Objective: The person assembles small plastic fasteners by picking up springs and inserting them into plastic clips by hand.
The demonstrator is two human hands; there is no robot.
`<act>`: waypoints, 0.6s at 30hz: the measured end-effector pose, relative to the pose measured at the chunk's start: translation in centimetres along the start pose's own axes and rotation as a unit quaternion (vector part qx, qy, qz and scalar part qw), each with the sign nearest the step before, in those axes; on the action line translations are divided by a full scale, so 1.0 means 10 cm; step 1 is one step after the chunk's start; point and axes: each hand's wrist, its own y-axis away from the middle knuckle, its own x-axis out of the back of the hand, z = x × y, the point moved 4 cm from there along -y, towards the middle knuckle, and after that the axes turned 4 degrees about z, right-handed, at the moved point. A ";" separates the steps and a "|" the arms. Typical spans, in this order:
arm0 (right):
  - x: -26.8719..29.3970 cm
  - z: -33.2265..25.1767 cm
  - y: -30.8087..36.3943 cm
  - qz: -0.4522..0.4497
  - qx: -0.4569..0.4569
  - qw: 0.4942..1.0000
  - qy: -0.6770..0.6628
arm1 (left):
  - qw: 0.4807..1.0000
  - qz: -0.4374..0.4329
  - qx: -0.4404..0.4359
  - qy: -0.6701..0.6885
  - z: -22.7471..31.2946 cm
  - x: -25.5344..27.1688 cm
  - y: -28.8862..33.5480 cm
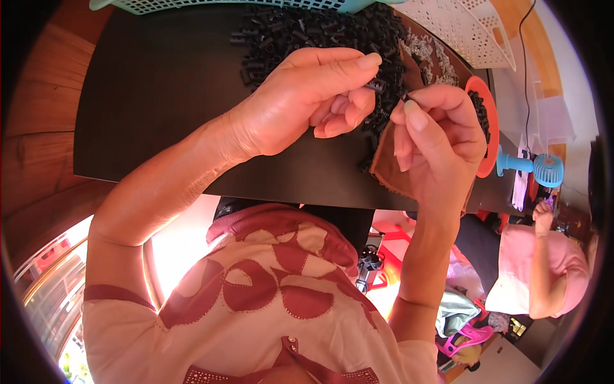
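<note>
My left hand is closed above the table, thumb and forefinger gripping a small black plastic piece with a hole in it. To the right, my right hand pinches a tiny black piece between thumb and fingertip, mostly covered by the fingers. A narrow gap separates the two held pieces. Behind my hands spreads a heap of black tube-like plastic pieces. Small silvery bits, perhaps springs, lie on a brown cloth that reaches under my right hand.
At the right stands an orange bowl with small black pieces in it. A green basket and a white perforated basket line the far side of the dark table. A blue fan and a seated person are farther right.
</note>
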 end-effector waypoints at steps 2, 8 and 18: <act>-0.01 0.00 0.02 0.001 0.002 1.000 0.000 | 1.000 0.000 0.003 0.007 0.00 0.00 0.01; -0.06 -0.04 0.05 -0.003 0.017 1.000 0.009 | 1.000 -0.006 0.010 -0.018 0.00 0.00 0.02; -0.14 -0.07 0.10 -0.019 0.063 0.996 0.067 | 0.999 -0.027 0.008 -0.017 -0.02 -0.01 0.03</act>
